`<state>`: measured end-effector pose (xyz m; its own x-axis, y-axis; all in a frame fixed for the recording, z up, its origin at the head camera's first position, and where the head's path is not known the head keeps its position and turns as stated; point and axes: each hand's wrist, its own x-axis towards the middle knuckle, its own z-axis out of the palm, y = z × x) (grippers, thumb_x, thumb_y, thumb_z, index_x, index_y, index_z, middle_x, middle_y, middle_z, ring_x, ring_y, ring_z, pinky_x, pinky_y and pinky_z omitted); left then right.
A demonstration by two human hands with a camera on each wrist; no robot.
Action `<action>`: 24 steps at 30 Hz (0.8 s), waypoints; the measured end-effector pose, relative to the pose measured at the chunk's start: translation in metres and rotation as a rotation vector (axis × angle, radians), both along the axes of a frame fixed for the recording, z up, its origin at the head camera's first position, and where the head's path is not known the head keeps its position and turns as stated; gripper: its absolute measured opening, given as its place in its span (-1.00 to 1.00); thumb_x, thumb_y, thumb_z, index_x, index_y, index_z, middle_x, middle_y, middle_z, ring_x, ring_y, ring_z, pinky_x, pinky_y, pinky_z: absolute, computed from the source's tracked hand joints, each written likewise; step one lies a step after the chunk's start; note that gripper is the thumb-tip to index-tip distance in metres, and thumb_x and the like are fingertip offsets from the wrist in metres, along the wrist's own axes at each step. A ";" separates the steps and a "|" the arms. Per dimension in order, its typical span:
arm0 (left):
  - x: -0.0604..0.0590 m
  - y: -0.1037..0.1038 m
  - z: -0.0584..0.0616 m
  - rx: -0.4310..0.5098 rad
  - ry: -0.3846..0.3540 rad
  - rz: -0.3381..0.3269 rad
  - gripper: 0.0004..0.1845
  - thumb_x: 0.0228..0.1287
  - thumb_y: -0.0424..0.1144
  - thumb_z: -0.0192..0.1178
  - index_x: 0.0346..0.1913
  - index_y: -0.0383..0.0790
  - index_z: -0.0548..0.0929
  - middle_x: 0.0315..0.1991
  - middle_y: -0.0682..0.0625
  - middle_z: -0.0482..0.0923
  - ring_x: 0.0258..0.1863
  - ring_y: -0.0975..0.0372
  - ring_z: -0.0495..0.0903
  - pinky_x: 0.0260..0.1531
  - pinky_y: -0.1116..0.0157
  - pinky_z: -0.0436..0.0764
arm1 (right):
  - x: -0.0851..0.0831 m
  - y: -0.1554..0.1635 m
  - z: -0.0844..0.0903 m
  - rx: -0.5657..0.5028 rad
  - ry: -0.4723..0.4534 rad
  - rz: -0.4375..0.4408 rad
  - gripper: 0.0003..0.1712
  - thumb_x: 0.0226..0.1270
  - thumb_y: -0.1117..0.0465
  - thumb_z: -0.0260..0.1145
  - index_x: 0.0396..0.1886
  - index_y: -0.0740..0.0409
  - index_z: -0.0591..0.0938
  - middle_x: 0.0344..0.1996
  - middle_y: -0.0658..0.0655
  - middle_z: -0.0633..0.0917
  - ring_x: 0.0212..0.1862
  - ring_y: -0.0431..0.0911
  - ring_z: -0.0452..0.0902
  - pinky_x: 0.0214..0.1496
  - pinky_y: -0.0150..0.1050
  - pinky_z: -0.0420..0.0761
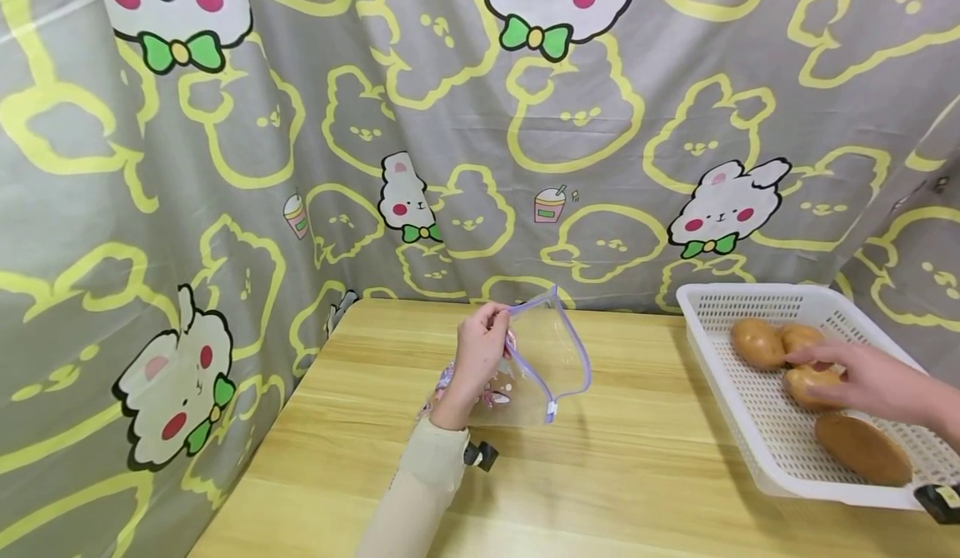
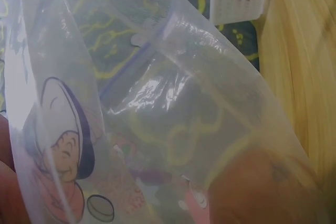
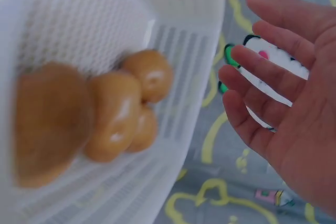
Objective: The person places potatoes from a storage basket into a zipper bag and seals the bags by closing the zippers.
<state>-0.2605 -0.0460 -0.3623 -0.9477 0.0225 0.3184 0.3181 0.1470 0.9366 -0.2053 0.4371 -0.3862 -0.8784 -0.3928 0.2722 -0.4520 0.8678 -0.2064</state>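
Note:
My left hand [image 1: 482, 350] grips the edge of a clear zip bag [image 1: 536, 350] with a purple rim and printed cartoon figures; the bag's mouth gapes toward the right. In the left wrist view, a brown rounded thing [image 2: 262, 190] shows through the bag's plastic. Over the white basket [image 1: 720, 400], my right hand [image 1: 862, 379] has its fingers spread and relaxed, holding nothing. Below and beside it lie shiny tan potatoes [image 1: 756, 343], several of them clustered at the far end. A longer, darker brown oval piece [image 1: 862, 450] lies nearer the front of the basket.
The basket has perforated walls and stands at the right on the wooden table [image 1: 637, 475]. A grey curtain [image 1: 450, 125] with yellow outlines and rabbit prints hangs behind the table and along its left side.

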 end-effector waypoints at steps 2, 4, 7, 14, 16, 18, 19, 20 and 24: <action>0.009 0.000 0.010 -0.012 -0.002 0.001 -0.83 0.36 -0.46 0.00 -0.21 -0.50 0.60 -0.56 -0.41 0.51 -0.79 0.21 0.42 -0.79 0.45 0.45 | 0.003 0.007 -0.005 0.026 0.001 -0.019 -0.53 -0.12 0.22 0.56 -0.14 0.21 0.64 -0.24 -0.04 0.64 -0.30 -0.39 0.44 -0.47 -0.37 0.48; 0.013 0.001 0.015 -0.014 0.006 0.000 -0.83 0.35 -0.47 0.00 -0.21 -0.52 0.59 -0.56 -0.42 0.50 -0.80 0.27 0.40 -0.78 0.45 0.46 | 0.005 0.015 -0.011 0.034 -0.006 -0.026 -0.49 -0.16 0.21 0.58 -0.14 0.23 0.64 -0.24 -0.09 0.63 -0.30 -0.40 0.43 -0.48 -0.37 0.48; 0.013 0.000 0.015 -0.023 0.009 0.004 -0.82 0.35 -0.47 0.00 -0.21 -0.52 0.59 -0.56 -0.42 0.50 -0.80 0.32 0.38 -0.78 0.42 0.47 | 0.009 0.025 -0.020 0.023 -0.038 -0.024 -0.47 -0.19 0.22 0.58 -0.14 0.28 0.62 -0.24 -0.24 0.57 -0.32 -0.43 0.40 -0.49 -0.38 0.48; 0.014 0.000 0.015 -0.016 0.005 0.003 -0.83 0.36 -0.46 0.00 -0.22 -0.49 0.60 -0.59 -0.38 0.49 -0.80 0.25 0.40 -0.80 0.55 0.35 | 0.011 0.039 -0.038 -0.038 -0.069 0.023 -0.40 -0.24 0.22 0.59 -0.10 0.30 0.62 -0.14 -0.53 0.43 -0.31 -0.48 0.41 -0.50 -0.38 0.51; 0.014 -0.001 0.015 -0.023 0.004 0.003 -0.83 0.36 -0.45 0.00 -0.21 -0.49 0.60 -0.58 -0.38 0.49 -0.80 0.24 0.40 -0.80 0.55 0.35 | 0.011 0.041 -0.041 -0.011 -0.079 -0.005 -0.38 -0.26 0.17 0.60 -0.11 0.31 0.63 -0.16 -0.43 0.50 -0.31 -0.47 0.43 -0.46 -0.37 0.52; 0.013 -0.001 0.015 -0.034 0.002 0.002 -0.82 0.37 -0.45 0.00 -0.19 -0.50 0.59 -0.57 -0.39 0.50 -0.80 0.26 0.40 -0.80 0.51 0.40 | 0.010 0.043 -0.043 0.025 -0.115 -0.037 -0.38 -0.25 0.14 0.59 -0.14 0.36 0.63 -0.18 -0.19 0.63 -0.31 -0.39 0.48 -0.41 -0.34 0.54; 0.012 -0.001 0.014 -0.037 0.001 0.002 -0.82 0.37 -0.45 0.00 -0.19 -0.51 0.59 -0.56 -0.39 0.50 -0.80 0.28 0.39 -0.79 0.45 0.45 | 0.010 0.044 -0.045 0.046 -0.125 -0.060 -0.37 -0.26 0.11 0.59 -0.16 0.38 0.63 -0.22 -0.09 0.65 -0.30 -0.38 0.48 -0.39 -0.35 0.54; 0.009 -0.002 0.011 -0.040 -0.001 0.001 -0.82 0.37 -0.44 0.00 -0.19 -0.51 0.59 -0.56 -0.40 0.51 -0.80 0.28 0.39 -0.78 0.40 0.49 | 0.010 0.045 -0.046 0.062 -0.151 -0.073 -0.38 -0.24 0.10 0.58 -0.17 0.38 0.63 -0.24 0.02 0.67 -0.29 -0.36 0.49 -0.37 -0.35 0.53; -0.007 -0.003 -0.008 -0.034 0.002 0.003 -0.81 0.38 -0.41 0.01 -0.18 -0.47 0.61 -0.57 -0.37 0.52 -0.81 0.29 0.40 -0.75 0.19 0.56 | 0.009 0.054 -0.057 0.047 -0.106 -0.018 -0.46 -0.24 0.13 0.58 -0.20 0.29 0.66 -0.23 -0.12 0.67 -0.21 -0.46 0.43 -0.31 -0.55 0.42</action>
<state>-0.2678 -0.0486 -0.3703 -0.9472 0.0307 0.3192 0.3194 0.1796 0.9304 -0.1961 0.4906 -0.4432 -0.9084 -0.3870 0.1586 -0.4140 0.8855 -0.2109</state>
